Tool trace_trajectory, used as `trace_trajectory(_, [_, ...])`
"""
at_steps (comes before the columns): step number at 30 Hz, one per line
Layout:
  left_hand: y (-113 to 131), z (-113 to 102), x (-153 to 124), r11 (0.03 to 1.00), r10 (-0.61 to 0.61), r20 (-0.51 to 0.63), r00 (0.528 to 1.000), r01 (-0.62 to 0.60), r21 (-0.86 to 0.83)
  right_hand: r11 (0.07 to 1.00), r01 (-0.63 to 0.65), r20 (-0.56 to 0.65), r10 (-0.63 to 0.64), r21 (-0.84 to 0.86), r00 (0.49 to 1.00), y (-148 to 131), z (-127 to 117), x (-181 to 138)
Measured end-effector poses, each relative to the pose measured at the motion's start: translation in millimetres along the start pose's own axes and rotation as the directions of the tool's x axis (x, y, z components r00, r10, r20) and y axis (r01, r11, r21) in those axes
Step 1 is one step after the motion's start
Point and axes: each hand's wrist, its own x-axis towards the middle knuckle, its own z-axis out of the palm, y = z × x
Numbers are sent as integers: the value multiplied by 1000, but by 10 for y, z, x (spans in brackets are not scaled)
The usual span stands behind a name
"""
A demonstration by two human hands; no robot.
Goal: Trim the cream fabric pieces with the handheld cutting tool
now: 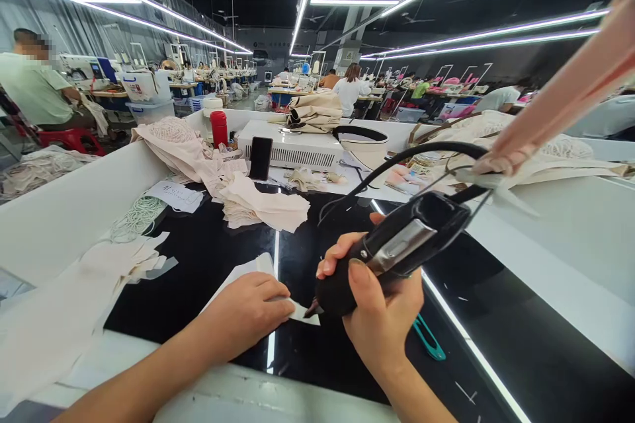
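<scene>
My right hand [384,320] is wrapped round a black corded hand tool [344,277] with a metal strip along its side. The tool's narrow dark tip points down and left, at the end of a pale cream fabric piece [265,264]. Whether the tip touches the fabric, I cannot tell. On that piece, my left hand [248,307] presses down with its fingers together, covering much of it. Beneath lies a glossy black work surface [198,254]. The black cord [411,153] arches up from the tool's rear towards a pinkish hanging band [560,89].
Cream fabric stacks lie at the left [54,317] and behind my hands [268,205]. A teal tool [429,337] rests right of my right wrist. Further back are a phone [260,158], a red bottle [218,129] and a white vented box [297,149]. White side walls [560,225] flank the surface.
</scene>
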Motion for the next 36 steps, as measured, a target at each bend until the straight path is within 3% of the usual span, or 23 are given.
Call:
trace_trajectory(19, [-10, -4, -18, 1000, -10, 16, 1000, 11, -29, 1000, 18, 7, -18, -24, 1000, 53, -97, -47])
trace_trajectory(28, [-146, -149, -23, 974, -148, 54, 988, 155, -166, 995, 60, 6, -60, -83, 998, 103, -159, 89])
trace_trajectory(36, [-114, -221, -143, 978, -189, 181, 965, 202, -56, 994, 44, -48, -49, -99, 998, 245, -211, 326])
